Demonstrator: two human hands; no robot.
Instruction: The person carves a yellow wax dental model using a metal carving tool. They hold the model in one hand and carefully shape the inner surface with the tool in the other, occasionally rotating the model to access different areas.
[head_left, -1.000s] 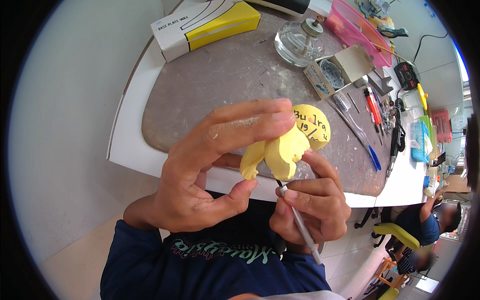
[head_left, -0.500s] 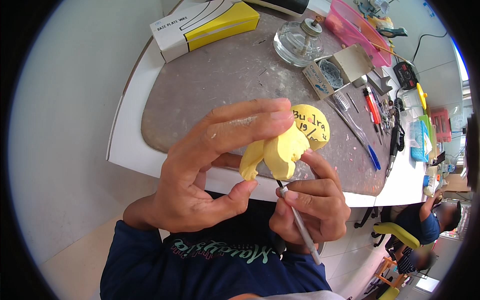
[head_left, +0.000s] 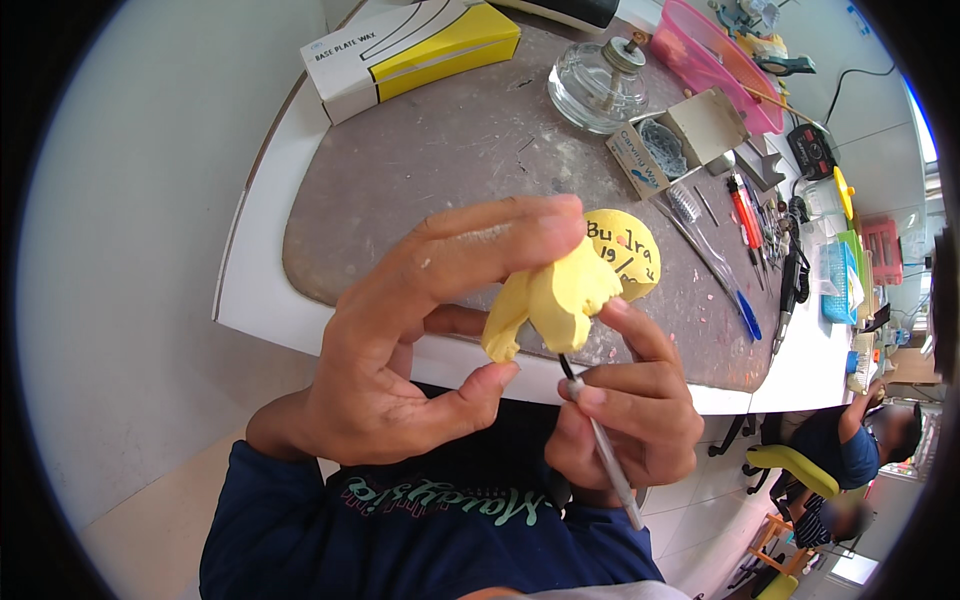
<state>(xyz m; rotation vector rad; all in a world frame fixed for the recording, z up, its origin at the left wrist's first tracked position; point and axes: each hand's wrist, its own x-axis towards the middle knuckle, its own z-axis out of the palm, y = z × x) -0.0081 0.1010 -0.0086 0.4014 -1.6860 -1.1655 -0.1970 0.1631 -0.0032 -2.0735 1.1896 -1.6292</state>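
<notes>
My left hand (head_left: 400, 320) is closed on a yellow plaster dental cast (head_left: 566, 295), its fingers over the top and its thumb at the lower left edge. In a pinch between thumb and fingers, my right hand (head_left: 640, 420) holds a slim grey-handled carving knife (head_left: 612, 465). The tool's dark tip points up at the cast's lower edge; whether it touches cannot be made out. One right fingertip rests against the cast's right side. Behind it, a second yellow plaster piece (head_left: 630, 255) with handwriting lies on the worn grey-brown mat (head_left: 420, 190).
A yellow-and-white wax box (head_left: 420, 55) lies at the far left. Farther right are a glass spirit burner (head_left: 598, 88), an opened wax carton (head_left: 640, 165), a pink basket (head_left: 700, 50), a toothbrush (head_left: 715, 255) and a red pen-like tool (head_left: 745, 210). Two people sit at the far right.
The cast has tilted slightly in my left hand, its lower edge shifting up. My right hand has moved a little, and more of the tool's dark tip shows.
</notes>
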